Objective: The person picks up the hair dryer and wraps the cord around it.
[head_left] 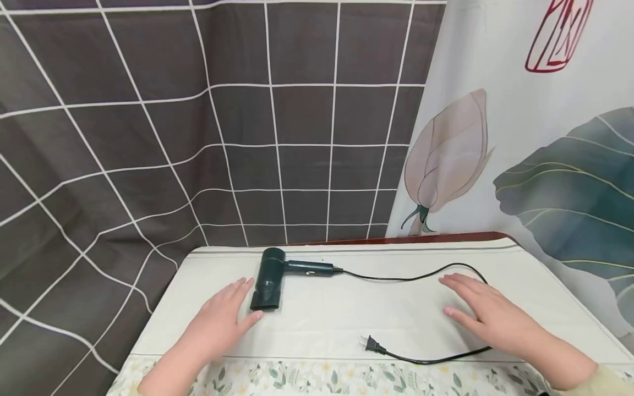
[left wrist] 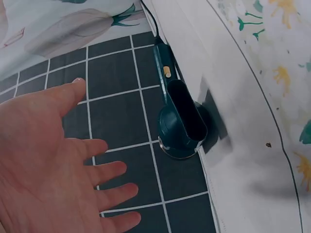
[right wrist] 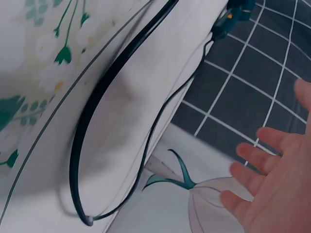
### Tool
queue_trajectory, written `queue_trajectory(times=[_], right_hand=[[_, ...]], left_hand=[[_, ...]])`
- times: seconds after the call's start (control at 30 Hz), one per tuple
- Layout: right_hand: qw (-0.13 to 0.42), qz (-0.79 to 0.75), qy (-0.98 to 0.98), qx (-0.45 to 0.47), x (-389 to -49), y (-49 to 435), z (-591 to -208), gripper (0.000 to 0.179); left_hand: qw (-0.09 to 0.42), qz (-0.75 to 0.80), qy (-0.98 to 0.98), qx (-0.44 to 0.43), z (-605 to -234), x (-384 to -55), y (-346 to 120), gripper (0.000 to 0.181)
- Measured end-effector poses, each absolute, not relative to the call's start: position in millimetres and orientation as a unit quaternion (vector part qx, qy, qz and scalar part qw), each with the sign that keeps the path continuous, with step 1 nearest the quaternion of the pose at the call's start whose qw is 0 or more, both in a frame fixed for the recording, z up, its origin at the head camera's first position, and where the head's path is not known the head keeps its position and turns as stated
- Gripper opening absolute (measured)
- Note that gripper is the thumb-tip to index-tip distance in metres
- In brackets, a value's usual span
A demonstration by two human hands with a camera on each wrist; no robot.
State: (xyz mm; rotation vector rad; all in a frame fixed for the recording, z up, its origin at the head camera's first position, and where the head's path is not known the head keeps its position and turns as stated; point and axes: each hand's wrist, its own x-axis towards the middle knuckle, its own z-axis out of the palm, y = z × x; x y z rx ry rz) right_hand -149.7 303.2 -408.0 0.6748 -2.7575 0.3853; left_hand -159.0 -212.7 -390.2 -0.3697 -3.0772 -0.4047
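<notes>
The 2 hands are hanging well apart with their fingers stretched out, and neither is holding anything. The left hand [head_left: 218, 316] is hovering just beside the dark hair dryer [head_left: 271, 275], and the right hand [head_left: 497, 316] is hovering by the bend of the cord [head_left: 396, 279]. The hair dryer is lying on the white tablecloth [head_left: 322, 322], its flat nozzle [head_left: 265, 301] pointing at the person and its handle [head_left: 308, 268] pointing right. It is looking hard, smooth and probably light, so maybe a bit slippery. The handle is looking best for gripping. The cord is looking bendy and could tug. The plug [head_left: 372, 345] is lying nearer the person, its 2 thin pins looking easy to bend.
</notes>
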Motion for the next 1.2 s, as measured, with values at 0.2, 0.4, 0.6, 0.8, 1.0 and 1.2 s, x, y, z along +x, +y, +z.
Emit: queue_trajectory(times=[0.2,0.4,0.6,0.8,1.0,1.2], right_hand=[[0.061,0.134,-0.965,0.219,-149,287,-400,0.039],[-0.005,0.133,-0.957,0.258,-156,264,-399,0.028],[-0.090,0.143,-0.939,0.301,-161,239,-404,0.026],[-0.126,0.134,-0.930,0.319,-160,218,-412,0.030],[-0.138,0.117,-0.932,0.314,-160,205,-419,0.032],[-0.167,0.099,-0.933,0.304,-161,195,-427,0.033]], left_hand=[[-0.021,-0.218,-0.974,-0.051,-385,-180,-212,0.073],[-0.046,-0.288,-0.957,-0.003,-383,-211,-211,0.066],[-0.095,-0.340,-0.934,0.051,-396,-240,-209,0.072],[-0.124,-0.382,-0.912,0.076,-412,-258,-202,0.076],[-0.153,-0.401,-0.899,0.087,-419,-268,-192,0.077],[-0.147,-0.395,-0.903,0.078,-424,-278,-192,0.078]])
